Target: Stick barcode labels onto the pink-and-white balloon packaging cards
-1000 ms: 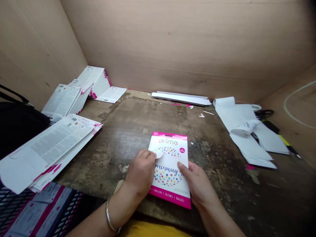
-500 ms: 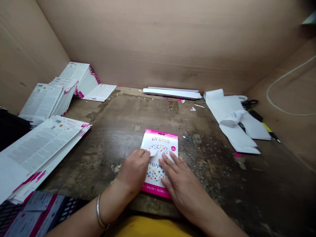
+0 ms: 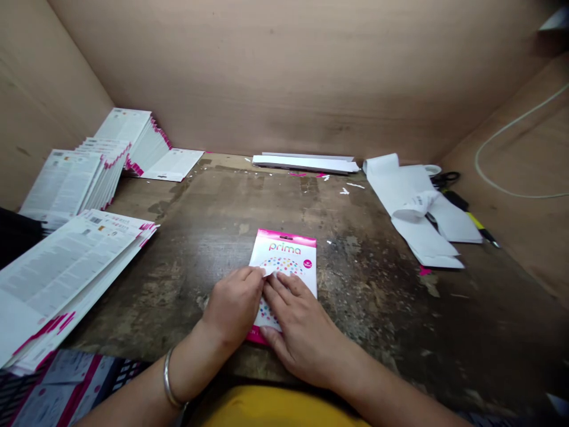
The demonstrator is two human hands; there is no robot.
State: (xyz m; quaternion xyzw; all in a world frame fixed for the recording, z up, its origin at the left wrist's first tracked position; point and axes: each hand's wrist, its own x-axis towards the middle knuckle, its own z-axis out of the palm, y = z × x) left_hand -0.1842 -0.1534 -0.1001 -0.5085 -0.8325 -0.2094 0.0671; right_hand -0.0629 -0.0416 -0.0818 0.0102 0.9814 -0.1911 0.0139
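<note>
A flat white and pink balloon packet (image 3: 284,261) with coloured dots and the word "prima" lies on the table in front of me. My left hand (image 3: 235,302) is closed at the packet's left side, thumb and fingers pinching a small white piece of paper (image 3: 269,270). Whether this piece is loose or attached to the packet, I cannot tell. My right hand (image 3: 297,326) rests palm down over the packet's lower half, fingers stretched out and their tips by the white piece. Both hands hide much of the printed front.
Printed cards stand in stacks (image 3: 62,184) at the back left, and more lie in a nearer pile (image 3: 66,273). A basket (image 3: 66,379) holds similar packets at lower left. White paper strips (image 3: 413,201), scissors (image 3: 447,178) and a yellow-black cutter (image 3: 475,222) lie at right.
My right hand has slid left across the packet, so its fingertips now lie close to my left hand. The left hand still pinches the white piece. The view has shifted slightly.
</note>
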